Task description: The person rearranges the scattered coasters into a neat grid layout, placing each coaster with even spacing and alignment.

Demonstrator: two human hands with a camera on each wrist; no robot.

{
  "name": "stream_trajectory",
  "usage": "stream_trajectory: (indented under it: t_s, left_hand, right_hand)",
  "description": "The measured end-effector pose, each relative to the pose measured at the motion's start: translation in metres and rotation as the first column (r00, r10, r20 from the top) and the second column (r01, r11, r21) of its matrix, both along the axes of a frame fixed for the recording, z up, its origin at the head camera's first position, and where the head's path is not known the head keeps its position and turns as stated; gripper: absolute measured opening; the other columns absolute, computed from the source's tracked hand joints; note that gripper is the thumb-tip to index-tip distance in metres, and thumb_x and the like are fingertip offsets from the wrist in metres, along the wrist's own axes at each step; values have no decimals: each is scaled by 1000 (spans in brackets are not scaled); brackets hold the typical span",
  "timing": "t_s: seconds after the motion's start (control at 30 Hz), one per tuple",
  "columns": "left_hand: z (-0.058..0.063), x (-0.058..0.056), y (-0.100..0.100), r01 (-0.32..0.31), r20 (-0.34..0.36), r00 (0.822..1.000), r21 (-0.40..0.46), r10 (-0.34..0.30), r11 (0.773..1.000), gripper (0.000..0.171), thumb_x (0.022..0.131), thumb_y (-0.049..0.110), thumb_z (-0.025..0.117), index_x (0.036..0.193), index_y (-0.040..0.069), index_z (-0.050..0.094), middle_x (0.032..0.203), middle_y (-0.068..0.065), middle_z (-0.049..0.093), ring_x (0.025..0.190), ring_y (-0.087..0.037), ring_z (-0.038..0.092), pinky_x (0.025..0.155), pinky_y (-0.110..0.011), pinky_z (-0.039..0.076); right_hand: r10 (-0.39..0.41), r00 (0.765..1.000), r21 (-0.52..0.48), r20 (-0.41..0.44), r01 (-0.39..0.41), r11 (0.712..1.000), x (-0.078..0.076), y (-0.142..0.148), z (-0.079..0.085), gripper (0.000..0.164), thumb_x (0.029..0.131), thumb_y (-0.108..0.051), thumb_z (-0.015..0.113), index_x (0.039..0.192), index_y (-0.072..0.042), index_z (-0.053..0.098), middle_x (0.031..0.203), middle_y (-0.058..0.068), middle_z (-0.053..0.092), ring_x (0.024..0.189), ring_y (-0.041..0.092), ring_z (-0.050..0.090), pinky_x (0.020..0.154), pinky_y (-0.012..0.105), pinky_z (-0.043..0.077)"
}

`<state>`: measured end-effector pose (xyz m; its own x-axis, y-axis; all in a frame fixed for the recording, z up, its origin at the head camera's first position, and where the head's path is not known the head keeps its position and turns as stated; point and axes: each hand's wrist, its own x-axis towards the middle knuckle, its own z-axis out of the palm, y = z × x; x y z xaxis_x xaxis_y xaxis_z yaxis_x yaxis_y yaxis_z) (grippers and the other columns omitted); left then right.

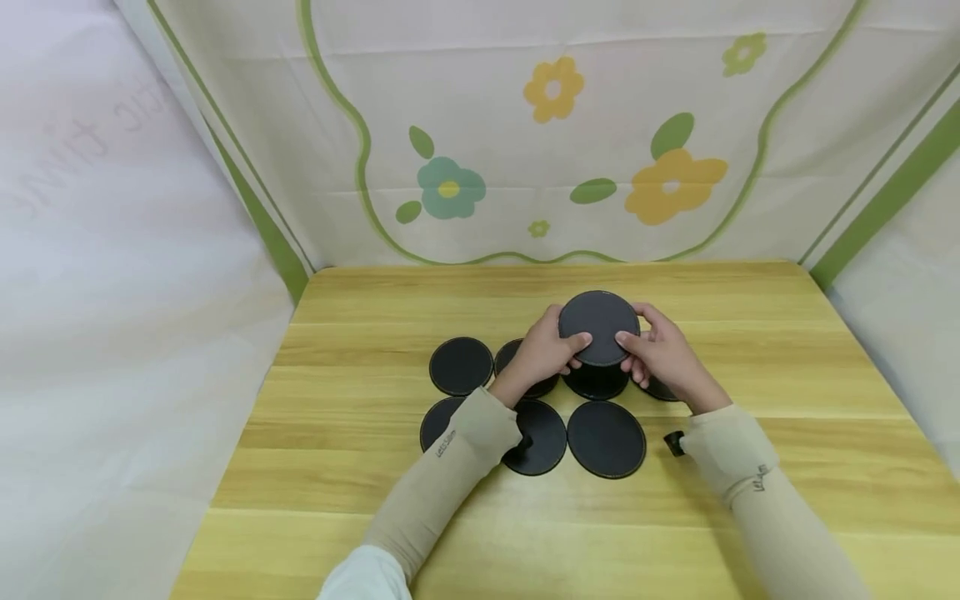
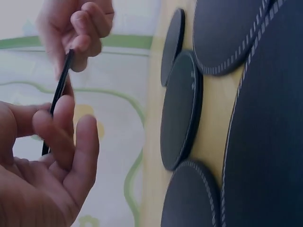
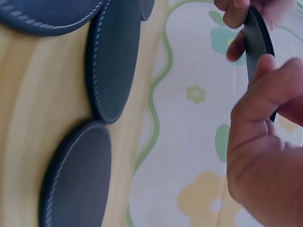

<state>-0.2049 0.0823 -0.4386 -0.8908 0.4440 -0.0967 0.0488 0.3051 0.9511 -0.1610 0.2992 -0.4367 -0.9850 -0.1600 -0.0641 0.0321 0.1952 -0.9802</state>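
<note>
Both hands hold one round black coaster [image 1: 598, 321] with a stitched edge, raised above the table. My left hand [image 1: 542, 348] pinches its left side, thumb on the upper face and fingers behind. On the opposite side my right hand [image 1: 666, 354] pinches it the same way. In the left wrist view the held coaster [image 2: 61, 87] appears edge-on between the hands. Directly beneath lies a coaster [image 1: 596, 385], partly covered from sight. A coaster [image 1: 662, 390] below the right hand and another [image 1: 528, 367] behind the left hand are also partly hidden.
More matching coasters lie flat in two rows: one at back left [image 1: 461, 367], and front ones [image 1: 606, 439], [image 1: 435, 421] and a coaster [image 1: 543, 442] beside the left sleeve. The wooden table [image 1: 360, 500] meets a flowered cloth [image 1: 495, 233] at the back.
</note>
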Motion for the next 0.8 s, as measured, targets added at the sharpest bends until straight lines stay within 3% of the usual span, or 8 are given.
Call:
stream_trajectory:
  t_s: [0.13,0.33,0.43,0.5,0.6,0.67,0.73,0.8]
  left_hand:
    - [0,6,-1,91,42,995,86,-95,992,52,106,19,56,153,8,37,71,-10,70,62,-40,65,69,-55,57]
    - [5,17,1,152,127,974,232,-185,961,41,108,15,51,147,7,42,77,-20,71,51,-27,61,69,-59,55]
    - [5,23,3,168,172,958,318,-231,933,35,108,14,50,142,7,44,79,-21,70,50,-18,60,63,-47,58]
    - [4,27,5,177,192,945,375,-263,910,30,109,14,48,138,5,45,78,-18,69,53,-17,61,61,-38,58]
    - [4,33,7,183,210,929,459,-306,870,26,109,11,44,133,0,44,74,-14,66,55,-16,62,64,-32,58]
    - [3,36,8,183,211,924,486,-318,854,24,109,10,42,130,-2,44,70,-12,64,56,-15,63,65,-30,57]
    - [2,40,10,171,221,923,499,-315,850,23,109,9,43,129,-2,45,68,-12,63,55,-14,63,64,-29,57]
    - [0,44,13,151,234,925,496,-299,855,22,108,9,46,129,0,47,68,-15,64,55,-14,63,63,-29,57]
  right_hand:
    - [57,998,-114,3,-56,992,11,13,-4,52,106,-20,56,149,-5,31,66,14,64,43,15,57,40,31,49]
    - [137,990,-271,-15,-136,953,30,25,-1,46,108,-13,51,149,-8,29,68,9,66,47,14,60,41,29,50]
    - [189,981,-387,-40,-190,902,39,30,0,43,109,-6,44,150,-9,30,71,9,68,50,13,62,43,27,50]
    - [224,973,-476,-58,-224,850,43,33,-1,41,109,-1,38,149,-8,30,72,10,70,51,13,63,44,25,50]
    - [261,962,-587,-82,-258,768,48,33,-3,40,109,2,30,149,-6,30,73,9,71,52,11,63,45,22,48]
    - [272,958,-625,-89,-266,734,51,33,-5,40,109,2,28,148,-6,31,74,8,71,53,10,63,45,20,47]
    - [276,957,-641,-93,-270,719,55,34,-7,41,110,2,27,149,-7,31,75,8,72,55,9,64,46,19,48]
    - [274,958,-629,-88,-267,730,59,37,-9,43,110,2,27,151,-9,31,76,8,72,56,9,64,46,18,48]
